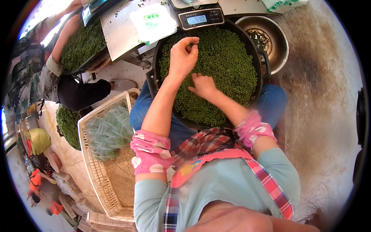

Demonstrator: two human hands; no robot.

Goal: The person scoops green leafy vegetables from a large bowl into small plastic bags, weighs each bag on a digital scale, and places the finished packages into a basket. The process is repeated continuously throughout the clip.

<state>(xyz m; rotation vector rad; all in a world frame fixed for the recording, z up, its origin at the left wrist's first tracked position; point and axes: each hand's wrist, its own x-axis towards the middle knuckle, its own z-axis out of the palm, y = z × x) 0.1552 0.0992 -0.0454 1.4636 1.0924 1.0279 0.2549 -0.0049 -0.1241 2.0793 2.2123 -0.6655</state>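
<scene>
A large dark round pan (256,60) with side handles rests at my lap, filled with small green berries (228,58) that look like fresh green peppercorns. My left hand (183,57) is raised over the pan's left part, its fingers closed in a pinch. Whatever it may hold is too small to make out. Lower and to the right, my right hand (204,86) lies on the berries, thumb apart from the fingers and fingertips against the heap. Just beyond the pan's far rim stands a digital scale (201,18) with a lit display.
White printed plastic bags (152,23) lie on the table (119,38) left of the scale. A metal basin (280,46) with dark scraps sits right of the pan. A woven basket (112,189) holds filled clear bags (108,131). Another person (46,73) works at a second heap at left.
</scene>
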